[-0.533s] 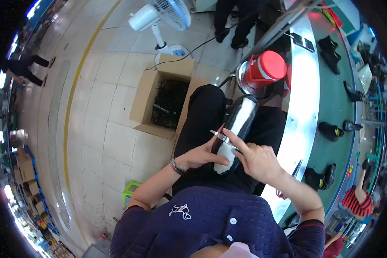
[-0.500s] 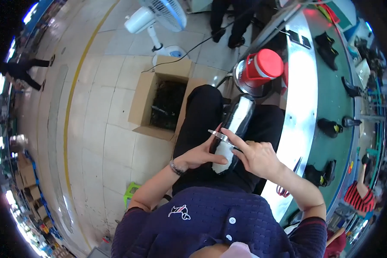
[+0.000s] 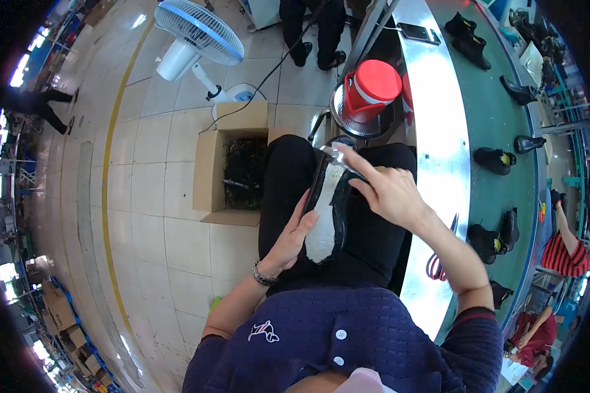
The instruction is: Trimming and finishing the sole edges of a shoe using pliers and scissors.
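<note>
A black shoe (image 3: 320, 234) lies on my lap with its pale underside facing up. My left hand (image 3: 292, 241) grips the near half of it from the left side, the thumb resting on the pale face. At the far end, my right hand (image 3: 392, 195) is closed on a shiny metal tool (image 3: 328, 152) lying across the underside, forefinger stretched along it. The tool's exact kind cannot be made out, as the fingers cover part of it.
An open cardboard box (image 3: 208, 177) with dark contents stands left of my knees, below a fan (image 3: 200, 29). A red jug (image 3: 377, 82) sits on a stool ahead. To the right run a metal ledge (image 3: 439, 131) and a green conveyor (image 3: 498, 144) carrying several black shoes.
My right hand has moved the metal tool away from me, from the shoe's middle to its far end. My left thumb has slid to the left edge. The view has shifted a little.
</note>
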Available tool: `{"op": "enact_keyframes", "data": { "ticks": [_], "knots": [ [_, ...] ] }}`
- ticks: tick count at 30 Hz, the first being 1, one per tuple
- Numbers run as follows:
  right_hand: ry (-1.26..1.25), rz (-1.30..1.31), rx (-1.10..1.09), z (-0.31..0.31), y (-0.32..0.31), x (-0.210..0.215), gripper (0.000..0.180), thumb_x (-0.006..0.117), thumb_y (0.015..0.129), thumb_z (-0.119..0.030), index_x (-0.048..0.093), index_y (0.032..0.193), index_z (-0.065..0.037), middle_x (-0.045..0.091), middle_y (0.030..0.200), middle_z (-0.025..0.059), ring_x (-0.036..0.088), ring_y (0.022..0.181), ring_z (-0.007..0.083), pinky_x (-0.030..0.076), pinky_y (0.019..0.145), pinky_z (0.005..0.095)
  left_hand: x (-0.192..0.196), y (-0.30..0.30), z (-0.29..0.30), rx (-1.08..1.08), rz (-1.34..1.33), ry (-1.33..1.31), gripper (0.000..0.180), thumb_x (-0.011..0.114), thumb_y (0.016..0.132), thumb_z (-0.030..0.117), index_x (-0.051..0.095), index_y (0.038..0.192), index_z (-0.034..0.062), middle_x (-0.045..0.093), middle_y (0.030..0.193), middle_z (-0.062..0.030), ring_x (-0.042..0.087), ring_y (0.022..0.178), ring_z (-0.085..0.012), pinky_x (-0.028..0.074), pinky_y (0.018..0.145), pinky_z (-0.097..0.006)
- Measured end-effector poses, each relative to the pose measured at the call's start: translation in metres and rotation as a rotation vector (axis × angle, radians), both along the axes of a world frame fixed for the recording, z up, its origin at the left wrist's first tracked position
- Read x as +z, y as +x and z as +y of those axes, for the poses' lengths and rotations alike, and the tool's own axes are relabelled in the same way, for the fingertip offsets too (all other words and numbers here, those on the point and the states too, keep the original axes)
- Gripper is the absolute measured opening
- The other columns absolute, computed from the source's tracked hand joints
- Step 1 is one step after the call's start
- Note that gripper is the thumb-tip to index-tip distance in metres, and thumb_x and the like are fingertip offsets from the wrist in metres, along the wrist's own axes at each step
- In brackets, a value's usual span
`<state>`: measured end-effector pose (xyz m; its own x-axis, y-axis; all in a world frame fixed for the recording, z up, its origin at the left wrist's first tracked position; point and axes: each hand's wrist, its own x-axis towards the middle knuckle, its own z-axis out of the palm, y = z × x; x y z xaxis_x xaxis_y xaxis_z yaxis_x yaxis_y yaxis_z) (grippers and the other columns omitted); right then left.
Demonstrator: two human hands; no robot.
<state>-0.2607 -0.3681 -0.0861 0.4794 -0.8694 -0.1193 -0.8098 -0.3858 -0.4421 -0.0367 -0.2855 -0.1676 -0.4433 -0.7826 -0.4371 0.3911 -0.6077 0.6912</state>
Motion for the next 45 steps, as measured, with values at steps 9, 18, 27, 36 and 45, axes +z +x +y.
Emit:
{"op": "enact_keyframes", "data": {
  "ticks": [9, 18, 27, 36, 45],
  "knots": [
    [0.082, 0.081, -1.039, 0.069, -0.101, -0.059, 0.073, 0.059, 0.094, -0.021, 0.017, 0.153, -0.02, 0.067, 0.082, 0.0242, 0.067, 0.072, 0.0393, 0.051, 0.064, 0.0464, 0.008, 0.023, 0.012, -0.283, -0.246, 0.067, 0.042, 0.079, 0.081, 0.015, 0.059, 0.115, 0.0001, 0.066, 0.102, -0.0048, 0.062, 0.088, -0.0123, 0.051, 0.079, -0.028],
    [-0.098, -0.322, -0.869, 0.108, -0.107, -0.085, 0.063, 0.074, 0.081, -0.013, 0.048, 0.139, -0.01, 0.055, 0.124, 0.0184, 0.056, 0.11, 0.0326, 0.046, 0.094, 0.0407, 0.041, 0.019, 0.008, -0.156, -0.491, -0.187, 0.053, 0.087, 0.069, 0.018, 0.062, 0.11, -0.0031, 0.069, 0.093, -0.0083, 0.066, 0.085, -0.0176, 0.053, 0.08, -0.031],
    [0.395, -1.627, -0.793, 0.108, -0.035, -0.034, 0.12, 0.082, 0.075, -0.016, -0.008, 0.154, -0.006, 0.028, 0.151, 0.0141, 0.04, 0.132, 0.0248, 0.034, 0.108, 0.0381, 0.069, -0.069, -0.037, -0.593, -0.765, -0.764, 0.057, 0.086, 0.07, 0.039, 0.067, 0.107, -0.0002, 0.072, 0.09, -0.015, 0.071, 0.081, -0.0209, 0.054, 0.072, -0.03],
    [-0.311, -1.426, -1.503, 0.115, -0.164, -0.01, 0.077, 0.068, 0.086, -0.017, 0.028, 0.151, -0.01, 0.062, 0.116, 0.0116, 0.061, 0.097, 0.0173, 0.048, 0.086, 0.0278, 0.056, -0.123, -0.036, -0.875, -0.514, -1.021, 0.029, 0.072, 0.087, 0.025, 0.066, 0.103, 0.0021, 0.07, 0.092, -0.0112, 0.069, 0.084, -0.0191, 0.054, 0.076, -0.03],
    [-0.61, -0.474, -1.778, 0.152, -0.285, -0.057, 0.066, 0.071, 0.086, -0.023, 0.042, 0.144, -0.01, 0.071, 0.089, 0.0106, 0.067, 0.074, 0.0189, 0.051, 0.07, 0.0324, 0.021, -0.085, -0.035, -0.842, -0.634, -0.738, 0.026, 0.068, 0.09, 0.023, 0.065, 0.105, 0.0014, 0.07, 0.095, -0.0132, 0.07, 0.087, -0.0222, 0.055, 0.078, -0.031]
  ]
}}
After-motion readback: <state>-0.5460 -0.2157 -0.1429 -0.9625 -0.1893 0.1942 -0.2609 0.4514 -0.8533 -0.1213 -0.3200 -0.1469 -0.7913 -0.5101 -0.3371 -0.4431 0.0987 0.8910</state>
